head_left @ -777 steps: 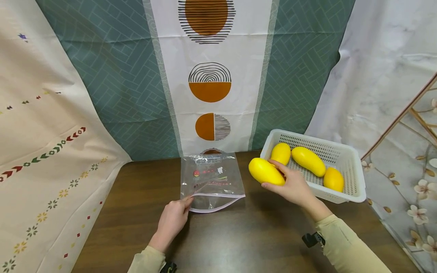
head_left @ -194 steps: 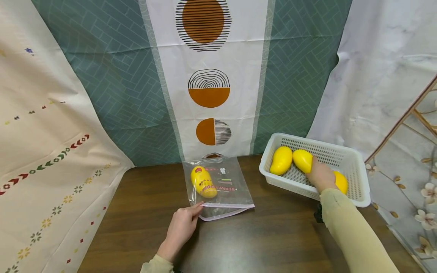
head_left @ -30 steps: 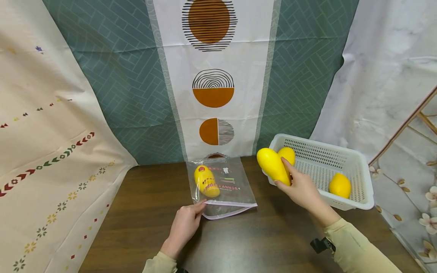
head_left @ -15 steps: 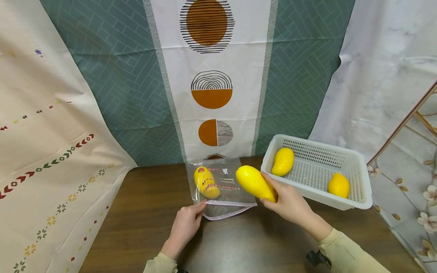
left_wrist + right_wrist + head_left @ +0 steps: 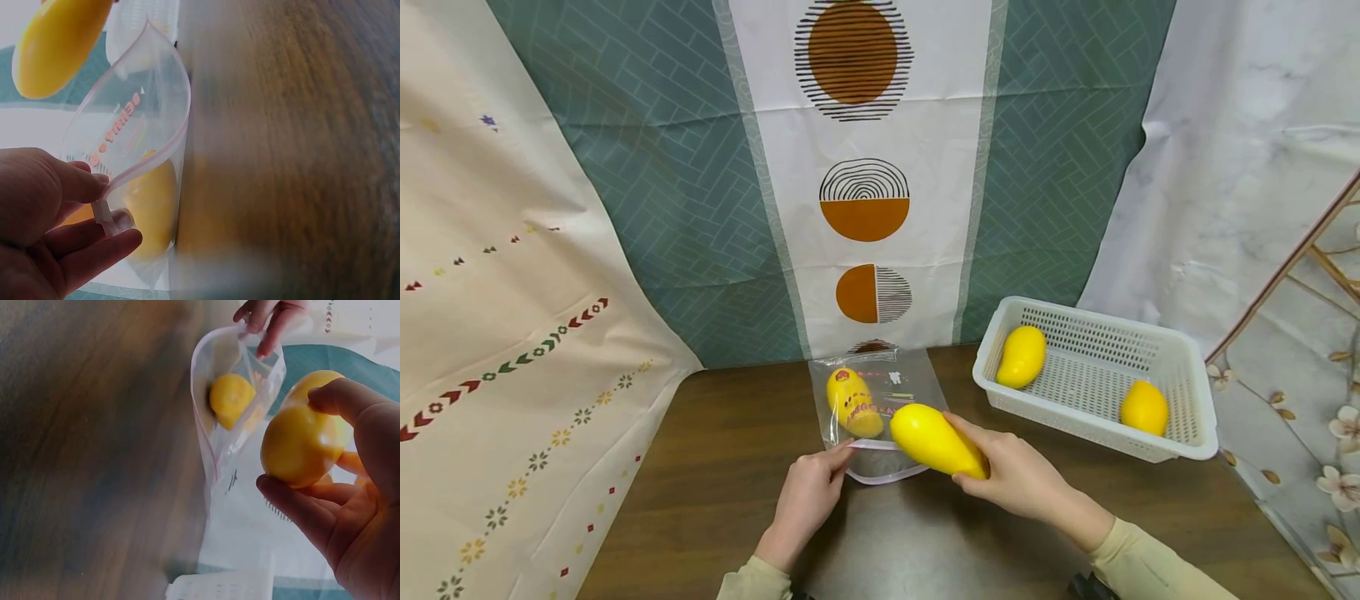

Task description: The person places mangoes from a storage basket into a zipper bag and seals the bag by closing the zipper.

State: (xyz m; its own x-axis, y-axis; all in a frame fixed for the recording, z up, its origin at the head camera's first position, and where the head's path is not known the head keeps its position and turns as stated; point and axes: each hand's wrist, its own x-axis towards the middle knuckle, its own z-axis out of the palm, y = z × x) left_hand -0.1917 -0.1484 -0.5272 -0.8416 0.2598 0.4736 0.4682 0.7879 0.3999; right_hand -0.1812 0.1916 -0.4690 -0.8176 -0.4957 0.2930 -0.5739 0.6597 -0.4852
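A clear zip bag (image 5: 910,379) with a pink-edged mouth lies on the table, one yellow mango (image 5: 854,403) inside it. My left hand (image 5: 808,496) pinches the left corner of the bag's mouth; in the left wrist view, thumb and fingers (image 5: 94,256) grip the edge and the mouth gapes. My right hand (image 5: 1018,475) holds another yellow mango (image 5: 936,439) by its near end, above the right part of the bag's mouth. In the right wrist view, this mango (image 5: 300,447) sits between thumb and fingers, apart from the bag (image 5: 203,419).
A white perforated basket (image 5: 1093,433) stands at the right back with two mangoes, one at its left end (image 5: 1022,356) and one at its right (image 5: 1145,408). Patterned cloths (image 5: 692,208) hang behind and beside the brown table (image 5: 700,500).
My right hand has carried the mango from the basket leftward and toward me, over the bag's mouth. Earlier, the first mango went into the bag. The left hand keeps its hold on the corner.
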